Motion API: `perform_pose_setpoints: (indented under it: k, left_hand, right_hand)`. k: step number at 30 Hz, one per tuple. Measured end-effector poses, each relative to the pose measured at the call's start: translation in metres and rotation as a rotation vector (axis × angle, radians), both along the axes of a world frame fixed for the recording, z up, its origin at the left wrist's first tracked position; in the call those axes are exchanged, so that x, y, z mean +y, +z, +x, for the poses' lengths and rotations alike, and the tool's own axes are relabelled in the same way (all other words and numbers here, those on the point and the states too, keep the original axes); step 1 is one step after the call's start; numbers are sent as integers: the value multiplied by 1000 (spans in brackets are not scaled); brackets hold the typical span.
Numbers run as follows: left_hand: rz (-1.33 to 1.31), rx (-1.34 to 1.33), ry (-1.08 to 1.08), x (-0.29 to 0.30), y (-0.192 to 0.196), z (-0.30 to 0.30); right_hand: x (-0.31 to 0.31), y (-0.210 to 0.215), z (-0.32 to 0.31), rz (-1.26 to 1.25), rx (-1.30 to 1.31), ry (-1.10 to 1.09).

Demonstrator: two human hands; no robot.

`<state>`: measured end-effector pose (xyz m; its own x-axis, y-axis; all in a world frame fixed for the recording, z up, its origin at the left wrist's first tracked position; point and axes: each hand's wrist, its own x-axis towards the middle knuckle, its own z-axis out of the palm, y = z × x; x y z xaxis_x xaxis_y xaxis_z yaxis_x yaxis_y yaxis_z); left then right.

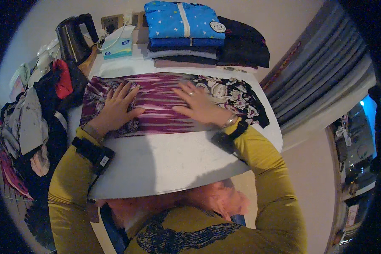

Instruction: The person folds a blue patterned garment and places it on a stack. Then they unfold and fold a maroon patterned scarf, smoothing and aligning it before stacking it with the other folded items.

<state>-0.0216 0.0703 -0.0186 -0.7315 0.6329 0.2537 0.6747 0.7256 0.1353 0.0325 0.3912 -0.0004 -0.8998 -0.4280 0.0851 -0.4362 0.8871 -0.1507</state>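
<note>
I see a purple patterned garment (156,108) lying flat across the white table (169,165), in the middle of the frame, spread from left to right as a long band. Its right end, with a black and white flower pattern, reaches toward the right edge of the table. Both hands rest directly on top of this garment. The left hand (116,106) lies on the left part of the cloth, palm down, with fingers spread and pointing to the upper right; it grips nothing, it only presses flat. The right hand (197,103) lies on the centre of the cloth, also palm down and open, fingers spread and pointing to the upper left, with a ring on one finger and a bracelet at the wrist. Between the two hands a strip of the purple cloth stays visible. The sleeves are mustard yellow, and a dark band sits at each wrist. Behind the garment, at the upper centre of the frame, stands a stack of folded clothes (186,40) with a blue one on top, and a dark folded pile just beside it on the right. In the upper left I see a black kettle (74,38) and a tissue box (117,44) near it. At the left edge of the frame lies a heap of unfolded clothes (34,122).
</note>
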Motion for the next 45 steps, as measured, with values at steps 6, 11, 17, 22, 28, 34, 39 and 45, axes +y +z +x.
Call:
perform_pose_setpoints:
  k: [6, 11, 17, 22, 28, 34, 39, 45]
  left_hand:
    - [-1, 11, 32, -3, 5, 10]
    - [-18, -6, 33, 7, 9, 8]
    - [7, -7, 54, 1, 7, 11]
    - [25, -10, 35, -1, 8, 11]
    - [69, 0, 25, -9, 4, 12]
    - [108, 80, -13, -15, -9, 7]
    - [178, 96, -110, 18, -1, -1]
    - [111, 85, -16, -5, -3, 9]
  right_hand:
    - [153, 5, -5, 43, 90, -277]
    - [302, -12, 15, 140, 187, -671]
    - [262, -3, 14, -209, 155, -712]
    - [237, 21, -7, -454, 56, -480]
    - [204, 31, -23, -553, -41, -610]
    - [222, 37, -21, -998, -35, -730]
    - [369, 36, 13, -353, 528, -869]
    - [259, 34, 35, -536, -90, -924]
